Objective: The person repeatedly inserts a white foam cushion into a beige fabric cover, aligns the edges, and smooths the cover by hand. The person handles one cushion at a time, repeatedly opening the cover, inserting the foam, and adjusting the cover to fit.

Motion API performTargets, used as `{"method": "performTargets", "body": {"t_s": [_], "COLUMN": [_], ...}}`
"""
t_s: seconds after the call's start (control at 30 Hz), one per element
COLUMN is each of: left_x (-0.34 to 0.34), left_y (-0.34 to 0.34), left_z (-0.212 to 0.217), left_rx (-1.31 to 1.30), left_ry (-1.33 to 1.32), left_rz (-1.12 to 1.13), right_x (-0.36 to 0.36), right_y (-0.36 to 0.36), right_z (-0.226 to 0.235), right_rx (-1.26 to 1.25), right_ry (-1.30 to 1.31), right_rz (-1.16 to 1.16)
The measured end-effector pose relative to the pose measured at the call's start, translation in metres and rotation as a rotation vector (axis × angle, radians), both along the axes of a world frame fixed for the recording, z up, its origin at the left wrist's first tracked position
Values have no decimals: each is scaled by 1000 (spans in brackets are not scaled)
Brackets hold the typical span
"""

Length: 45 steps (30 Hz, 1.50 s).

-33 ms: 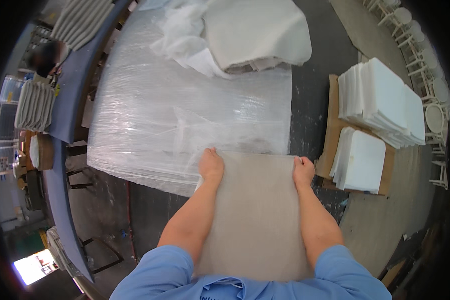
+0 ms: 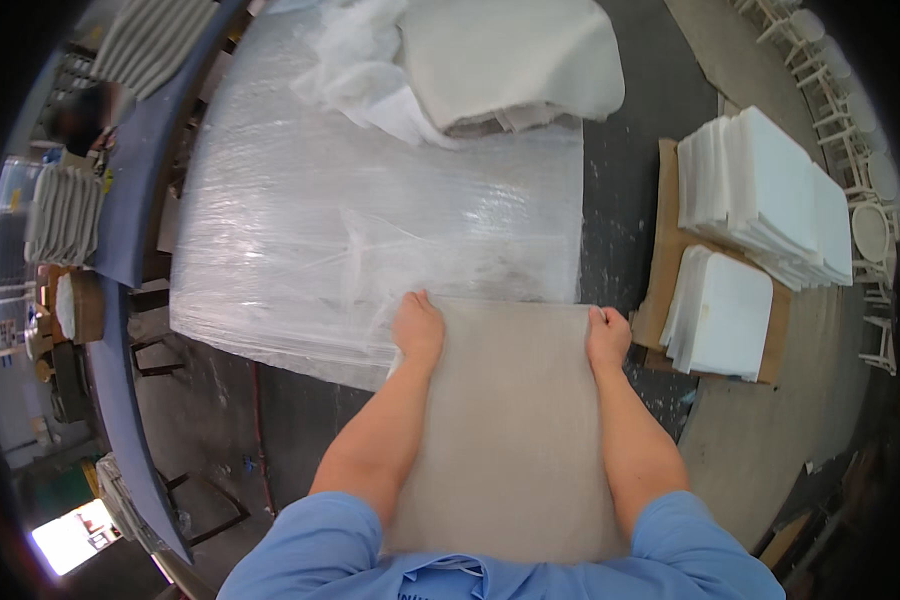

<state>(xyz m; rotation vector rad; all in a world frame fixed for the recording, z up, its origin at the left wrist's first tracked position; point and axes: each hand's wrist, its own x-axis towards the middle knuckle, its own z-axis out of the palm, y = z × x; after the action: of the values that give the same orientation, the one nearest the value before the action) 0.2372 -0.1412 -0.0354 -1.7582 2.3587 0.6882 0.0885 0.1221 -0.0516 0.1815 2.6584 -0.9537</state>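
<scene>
A flat beige fabric piece (image 2: 510, 420), perhaps a cushion cover, stretches from my chest out to the wrapped surface in front of me. My left hand (image 2: 418, 325) is closed on its far left corner. At the far right corner my right hand (image 2: 607, 338) pinches the edge, thumb on top. Between the two hands the far edge runs nearly straight. Under and beyond it lies a broad surface wrapped in clear plastic film (image 2: 290, 240). Farther off, a heap of pale beige fabric (image 2: 515, 60) rests on the film beside crumpled white sheeting (image 2: 355, 70).
Stacks of white pads (image 2: 725, 310) stand on cardboard (image 2: 660, 240) at the right. White chairs or stools (image 2: 875, 230) line the far right. A blue-topped bench (image 2: 130, 220) runs along the left, with grey ribbed pads (image 2: 65, 215) and a person (image 2: 82, 120) beyond it.
The view has shifted very slightly. Both hands keep the same hold on the beige fabric piece.
</scene>
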Motion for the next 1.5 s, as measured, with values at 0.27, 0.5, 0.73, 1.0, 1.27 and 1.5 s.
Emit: {"method": "performTargets", "body": {"t_s": [0.27,0.5,0.73,1.0,1.27,1.5], "left_x": [-7,83,200,163,121,97], "left_y": [-10,-54,25,34,16,-1], "left_z": [-3,83,244,210,148,86], "left_rx": [32,280,908,917,832,724], "left_ry": [7,383,297,113,4,-141], "left_rz": [-64,-518,-282,-51,10,-2], "right_x": [-17,-46,71,83,39,1], "right_y": [-4,72,173,124,86,57], "right_z": [-7,114,235,212,150,100], "right_rx": [-65,-305,-412,-183,181,288], "right_ry": [-79,-453,-1065,-831,-768,-761], "right_rz": [80,329,120,308,371,396]}}
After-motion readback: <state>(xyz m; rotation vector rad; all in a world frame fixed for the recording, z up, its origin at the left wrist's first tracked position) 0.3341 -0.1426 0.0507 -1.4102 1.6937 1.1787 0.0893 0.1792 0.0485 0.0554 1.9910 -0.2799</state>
